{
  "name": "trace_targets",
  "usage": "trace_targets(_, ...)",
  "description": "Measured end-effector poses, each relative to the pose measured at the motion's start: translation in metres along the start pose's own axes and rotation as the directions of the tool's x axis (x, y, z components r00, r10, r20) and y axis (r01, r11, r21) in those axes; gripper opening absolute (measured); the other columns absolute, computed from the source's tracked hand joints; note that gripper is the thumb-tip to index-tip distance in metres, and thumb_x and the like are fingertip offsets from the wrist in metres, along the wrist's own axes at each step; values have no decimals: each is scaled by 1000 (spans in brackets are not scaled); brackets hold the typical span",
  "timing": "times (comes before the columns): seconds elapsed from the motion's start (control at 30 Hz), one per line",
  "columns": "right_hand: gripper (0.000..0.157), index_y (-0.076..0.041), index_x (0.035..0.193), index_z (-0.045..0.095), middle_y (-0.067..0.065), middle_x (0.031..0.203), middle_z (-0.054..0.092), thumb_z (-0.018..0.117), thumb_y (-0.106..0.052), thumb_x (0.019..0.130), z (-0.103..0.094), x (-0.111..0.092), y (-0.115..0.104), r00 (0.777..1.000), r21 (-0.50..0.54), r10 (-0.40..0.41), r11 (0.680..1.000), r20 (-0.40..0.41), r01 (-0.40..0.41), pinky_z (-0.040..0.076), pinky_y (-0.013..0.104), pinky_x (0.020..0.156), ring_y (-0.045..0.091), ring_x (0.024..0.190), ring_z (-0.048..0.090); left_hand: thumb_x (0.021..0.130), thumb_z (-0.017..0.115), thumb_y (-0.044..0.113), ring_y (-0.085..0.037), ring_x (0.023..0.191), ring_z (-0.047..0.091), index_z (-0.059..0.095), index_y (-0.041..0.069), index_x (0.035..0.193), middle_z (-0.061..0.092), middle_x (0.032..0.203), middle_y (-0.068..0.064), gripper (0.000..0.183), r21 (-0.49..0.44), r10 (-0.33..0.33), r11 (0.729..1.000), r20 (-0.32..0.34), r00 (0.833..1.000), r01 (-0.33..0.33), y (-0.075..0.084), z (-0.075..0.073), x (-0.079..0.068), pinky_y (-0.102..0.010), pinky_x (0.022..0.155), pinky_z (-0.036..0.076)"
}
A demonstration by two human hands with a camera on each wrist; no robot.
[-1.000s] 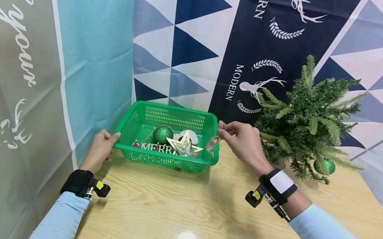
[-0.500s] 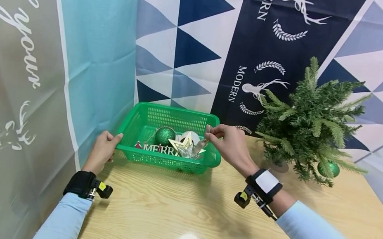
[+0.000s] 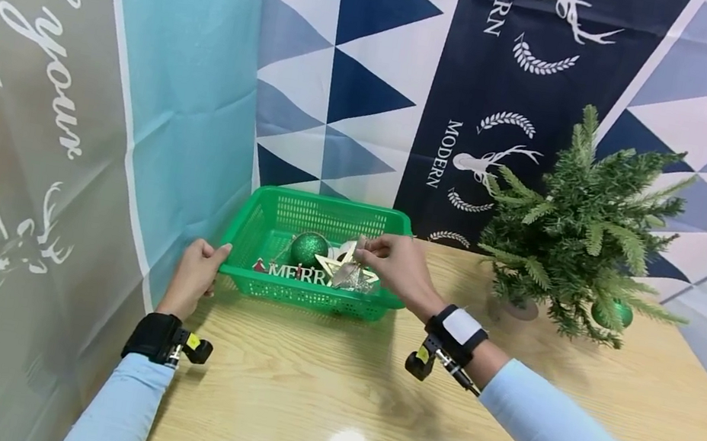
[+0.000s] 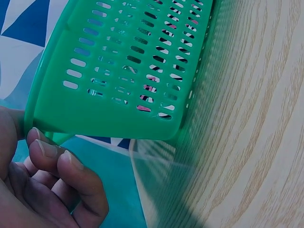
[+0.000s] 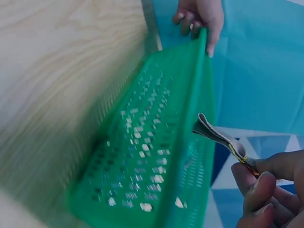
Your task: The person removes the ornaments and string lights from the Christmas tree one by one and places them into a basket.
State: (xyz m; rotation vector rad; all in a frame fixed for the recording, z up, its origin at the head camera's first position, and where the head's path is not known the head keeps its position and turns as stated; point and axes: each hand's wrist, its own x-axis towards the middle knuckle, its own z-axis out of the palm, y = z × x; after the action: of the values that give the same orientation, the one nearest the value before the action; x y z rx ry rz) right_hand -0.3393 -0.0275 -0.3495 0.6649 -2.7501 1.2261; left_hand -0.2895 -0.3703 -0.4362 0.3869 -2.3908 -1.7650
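Observation:
A green plastic basket (image 3: 293, 293) with slotted walls stands on the table. My left hand (image 3: 195, 274) grips its rim at the near left corner, thumb on top and fingers below, as the left wrist view shows. My right hand (image 3: 403, 268) is over the basket's right end and pinches a small greyish ribbon bow (image 5: 221, 137) with a gold tie. One ribbon loop hangs over the basket's contents. Inside lie a glittery green ball (image 3: 309, 250), a gold star (image 3: 327, 263) and a white "MERR…" letter sign (image 3: 291, 272). The ribbon and right hand partly hide the star.
A small artificial Christmas tree (image 3: 578, 225) stands at the right, with a green ball (image 3: 612, 313) on a low branch. Patterned cloth (image 3: 345, 96) hangs behind and to the left of the wooden table (image 3: 278, 386).
My right hand has moved left with the ribbon bow, from beside the basket's right rim to over its contents. My left hand keeps its grip on the rim. The view has shifted slightly.

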Motion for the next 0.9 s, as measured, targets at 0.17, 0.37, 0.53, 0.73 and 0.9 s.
trace_targets(0.17,17,-10,101,76,5,92,77,74,-27,99,16,3,-3,994,68,105,992,43,-107,50,32,55,27,64,67,110,51,39,-17,54,33,33,7,96,31,70,-4,39,-15,-6,1000,9,1000,6,0,0,1,-36,57,40)
trace_targets(0.37,20,-13,103,74,10,98,77,74,-33,98,29,9,-7,982,125,181,975,52,-186,42,29,52,36,62,66,110,52,38,-17,54,31,32,8,96,32,69,-3,38,-35,-15,999,6,1000,16,0,-1,3,-37,57,40)
trace_targets(0.53,33,-11,121,70,14,111,75,69,-37,101,26,4,-2,975,122,206,969,88,-216,41,28,49,34,59,67,110,52,38,-16,53,32,32,9,95,33,69,-3,38,-38,-26,999,26,999,27,2,6,5,-34,56,40)
trace_targets(0.73,30,-10,125,68,10,104,77,60,-33,106,5,-20,9,987,47,98,993,127,-105,50,32,52,28,51,64,109,51,42,-16,53,35,33,9,95,35,69,-4,40,-19,-25,999,39,999,26,0,6,4,-35,56,43)
trace_targets(0.9,20,-16,115,71,1,89,75,61,-31,107,-39,-62,38,962,77,31,996,272,-54,44,28,46,20,54,59,108,50,46,-16,54,36,32,10,96,38,73,-6,43,-7,-16,1000,35,999,16,0,-3,4,-36,57,45)
